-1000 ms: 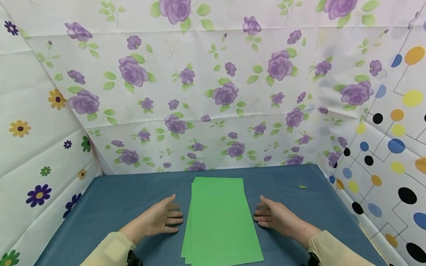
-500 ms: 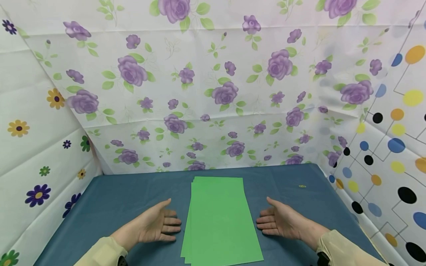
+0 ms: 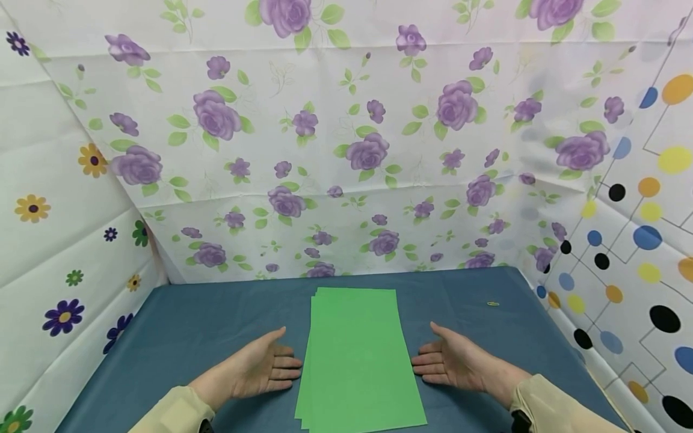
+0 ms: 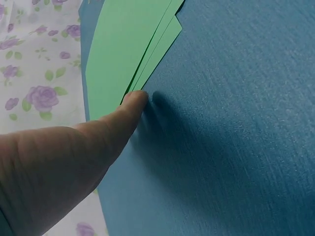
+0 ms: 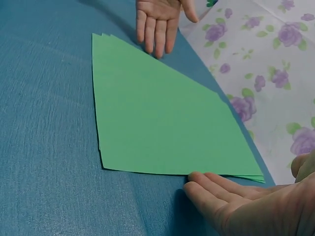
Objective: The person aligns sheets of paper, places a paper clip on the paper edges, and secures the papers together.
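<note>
A stack of green paper sheets (image 3: 360, 361) lies flat on the blue cloth, its edges slightly staggered along the left side. My left hand (image 3: 260, 368) is at the left edge of the stack, palm facing inward, fingers straight and thumb raised. In the left wrist view a finger (image 4: 133, 101) appears at the edge of the sheets; whether it touches them I cannot tell. Across the stack, my right hand (image 3: 460, 362) mirrors it with straight fingers close to the right edge. The right wrist view has those fingertips (image 5: 197, 182) right beside the green edge. Neither hand holds anything.
A small yellow paper clip (image 3: 492, 304) rests near the far right of the blue tablecloth (image 3: 227, 313). Behind the table hangs a flowered curtain (image 3: 325, 150), with patterned cloth walls at the left and right sides.
Both hands drew slightly apart from the sheets half a second ago, then came back in toward their side edges. The fingers are straighter than a second ago. The paper stack looks almost unchanged.
</note>
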Demonstrator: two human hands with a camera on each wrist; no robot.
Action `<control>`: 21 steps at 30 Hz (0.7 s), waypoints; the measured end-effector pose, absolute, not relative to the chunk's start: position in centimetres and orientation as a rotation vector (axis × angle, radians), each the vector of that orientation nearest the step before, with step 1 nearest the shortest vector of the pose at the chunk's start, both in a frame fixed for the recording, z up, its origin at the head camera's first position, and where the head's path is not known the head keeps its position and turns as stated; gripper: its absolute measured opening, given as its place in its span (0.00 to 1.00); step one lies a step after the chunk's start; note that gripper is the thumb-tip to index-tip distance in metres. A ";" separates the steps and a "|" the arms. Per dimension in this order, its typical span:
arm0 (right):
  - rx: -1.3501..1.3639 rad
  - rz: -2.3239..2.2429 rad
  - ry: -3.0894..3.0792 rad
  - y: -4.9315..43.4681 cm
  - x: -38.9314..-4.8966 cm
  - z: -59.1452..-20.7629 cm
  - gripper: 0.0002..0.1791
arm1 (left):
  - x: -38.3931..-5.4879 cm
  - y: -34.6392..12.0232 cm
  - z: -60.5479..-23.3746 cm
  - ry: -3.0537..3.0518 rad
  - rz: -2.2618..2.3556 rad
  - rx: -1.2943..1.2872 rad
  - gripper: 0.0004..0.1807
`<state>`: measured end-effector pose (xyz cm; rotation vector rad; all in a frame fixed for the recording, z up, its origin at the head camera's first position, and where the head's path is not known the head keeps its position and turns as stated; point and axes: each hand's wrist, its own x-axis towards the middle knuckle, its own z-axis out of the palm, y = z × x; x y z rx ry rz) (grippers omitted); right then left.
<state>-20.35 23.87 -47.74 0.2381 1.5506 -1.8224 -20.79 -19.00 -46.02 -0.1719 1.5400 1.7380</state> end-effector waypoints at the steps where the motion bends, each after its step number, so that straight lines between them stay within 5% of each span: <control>1: 0.238 -1.823 1.550 23.8 -20.3 -47.7 0.52 | -20.8 -19.0 -46.0 1.540 1.741 -0.175 0.53; 21: 0.201 -1.843 1.495 23.2 -20.3 -48.0 0.52 | -20.8 -18.4 -46.4 1.496 1.757 -0.140 0.55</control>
